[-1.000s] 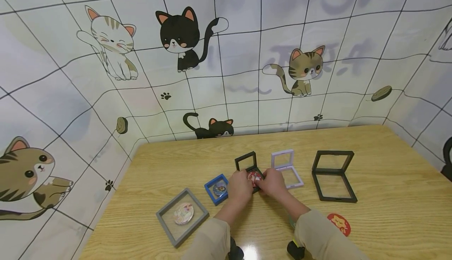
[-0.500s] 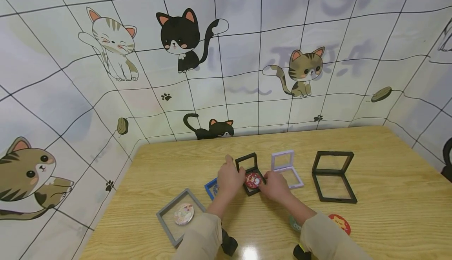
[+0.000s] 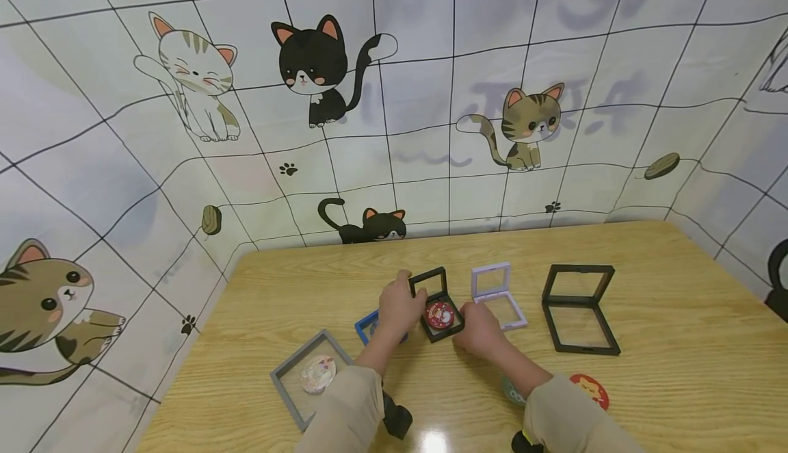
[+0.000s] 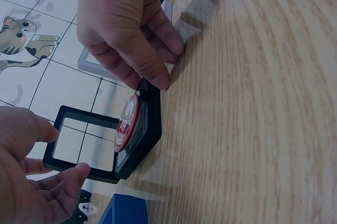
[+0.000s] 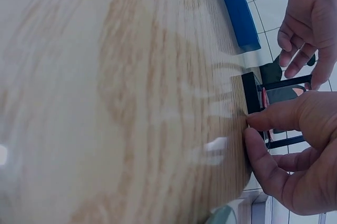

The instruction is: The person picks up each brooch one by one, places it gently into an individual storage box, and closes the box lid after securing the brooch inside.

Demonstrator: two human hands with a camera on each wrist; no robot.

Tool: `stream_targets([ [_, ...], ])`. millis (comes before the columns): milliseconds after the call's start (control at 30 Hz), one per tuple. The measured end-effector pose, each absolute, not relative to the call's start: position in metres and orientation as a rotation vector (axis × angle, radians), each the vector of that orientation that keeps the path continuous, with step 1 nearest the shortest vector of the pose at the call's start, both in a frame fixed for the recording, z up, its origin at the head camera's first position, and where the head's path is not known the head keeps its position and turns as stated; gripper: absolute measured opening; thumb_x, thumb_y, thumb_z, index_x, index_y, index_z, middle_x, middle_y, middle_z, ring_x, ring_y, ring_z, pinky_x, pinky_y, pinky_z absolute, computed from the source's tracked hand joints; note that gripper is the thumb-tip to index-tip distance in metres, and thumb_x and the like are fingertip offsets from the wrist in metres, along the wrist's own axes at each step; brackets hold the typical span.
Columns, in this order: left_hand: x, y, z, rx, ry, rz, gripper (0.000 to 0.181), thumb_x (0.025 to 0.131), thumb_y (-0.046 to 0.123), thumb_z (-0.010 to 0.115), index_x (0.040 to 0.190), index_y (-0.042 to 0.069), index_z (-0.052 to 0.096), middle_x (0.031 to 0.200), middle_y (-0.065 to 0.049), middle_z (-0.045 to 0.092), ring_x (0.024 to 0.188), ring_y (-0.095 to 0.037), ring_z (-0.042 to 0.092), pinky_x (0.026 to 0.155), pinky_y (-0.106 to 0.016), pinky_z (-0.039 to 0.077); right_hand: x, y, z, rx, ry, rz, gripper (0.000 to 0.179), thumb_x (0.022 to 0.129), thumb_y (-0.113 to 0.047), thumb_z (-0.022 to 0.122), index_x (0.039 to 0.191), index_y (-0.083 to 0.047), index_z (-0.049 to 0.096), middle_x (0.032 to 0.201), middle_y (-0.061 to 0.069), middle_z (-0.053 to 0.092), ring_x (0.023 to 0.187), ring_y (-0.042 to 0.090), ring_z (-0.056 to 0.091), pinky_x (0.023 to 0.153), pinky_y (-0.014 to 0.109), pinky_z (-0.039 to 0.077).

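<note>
At the back, grid-lined walls (image 3: 425, 97) with cartoon cats; below, across the lower half of the head view, a wood-grain table (image 3: 677, 316). Just below the middle of that view, a small black frame (image 3: 447, 334), lid (image 3: 427, 275) raised, with a red badge (image 3: 440, 315) lying inside the base.

Changed since a second ago: both hands then bunched over the badge, half covering it; now off it, leaving it in full view. Apparently settled within the rim, to judge by the lie of it, with handling passed from badge to frame.

Left hand (image 3: 399, 309): reaching up from bottom centre, fingertips at the outer edge of the lid, other fingers loosely bent; impossible to tell whether pinching or merely touching. Partly covered by it in the head view, a blue frame (image 4: 124, 211). Right hand (image 3: 480, 330): slanting in from lower right, low to the table, thumb and finger narrowed in a pinch on the near right corner of the base. Just beyond it, a lilac frame (image 3: 490, 295), standing open; farther right, a larger black frame (image 3: 571, 300), likewise.
</note>
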State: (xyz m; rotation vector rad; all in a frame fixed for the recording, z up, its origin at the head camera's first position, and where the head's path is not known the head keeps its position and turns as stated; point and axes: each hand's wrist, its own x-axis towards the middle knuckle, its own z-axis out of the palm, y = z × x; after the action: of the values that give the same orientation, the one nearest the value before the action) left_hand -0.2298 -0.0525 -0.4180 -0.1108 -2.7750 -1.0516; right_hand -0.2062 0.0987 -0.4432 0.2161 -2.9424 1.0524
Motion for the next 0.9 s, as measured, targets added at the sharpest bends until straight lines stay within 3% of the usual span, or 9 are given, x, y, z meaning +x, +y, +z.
stream_targets([
  [100, -0.2311, -0.0535, -0.4188, -0.124, -2.762, -1.151, 0.041, 0.085, 0.018, 0.057, 0.120, -0.002, 0.050, 0.059, -0.005, 0.054, 0.038, -0.010, 0.038, 0.036, -0.021, 0.031, -0.2068, 0.0973, -0.4458, 0.209, -2.924, 1.074, 0.019, 0.054, 0.003, 0.065, 0.069, 0.003, 0.055, 0.057, 0.005, 0.051, 0.050, 0.016, 0.048, 0.045, 0.027, 0.038],
  [200, -0.2314, -0.0535, -0.4186, -0.120, -2.755, -1.207, 0.039, 0.085, 0.016, 0.057, 0.119, -0.002, 0.051, 0.053, -0.002, 0.051, 0.037, -0.007, 0.035, 0.035, -0.019, 0.028, -0.2072, 0.0963, -0.4473, 0.205, -2.907, 1.110, 0.017, 0.056, 0.003, 0.065, 0.070, 0.003, 0.055, 0.053, 0.004, 0.051, 0.044, 0.014, 0.047, 0.041, 0.026, 0.038],
  [633, -0.2289, -0.0531, -0.4148, -0.113, -2.766, -1.268, 0.030, 0.085, 0.013, 0.054, 0.111, -0.001, 0.056, 0.051, 0.002, 0.046, 0.037, -0.008, 0.032, 0.035, -0.020, 0.026, -0.2078, 0.0975, -0.4494, 0.224, -2.898, 1.101, 0.024, 0.056, 0.000, 0.071, 0.074, 0.005, 0.056, 0.059, 0.005, 0.052, 0.047, 0.015, 0.050, 0.046, 0.027, 0.041],
  [900, -0.2259, -0.0542, -0.4114, -0.131, -2.760, -1.284, 0.021, 0.085, 0.018, 0.057, 0.096, 0.000, 0.059, 0.058, -0.001, 0.051, 0.039, -0.008, 0.035, 0.037, -0.021, 0.030, -0.2083, 0.0983, -0.4496, 0.215, -2.912, 1.093, 0.025, 0.057, -0.001, 0.073, 0.075, 0.005, 0.057, 0.060, 0.005, 0.053, 0.050, 0.015, 0.051, 0.047, 0.027, 0.042],
])
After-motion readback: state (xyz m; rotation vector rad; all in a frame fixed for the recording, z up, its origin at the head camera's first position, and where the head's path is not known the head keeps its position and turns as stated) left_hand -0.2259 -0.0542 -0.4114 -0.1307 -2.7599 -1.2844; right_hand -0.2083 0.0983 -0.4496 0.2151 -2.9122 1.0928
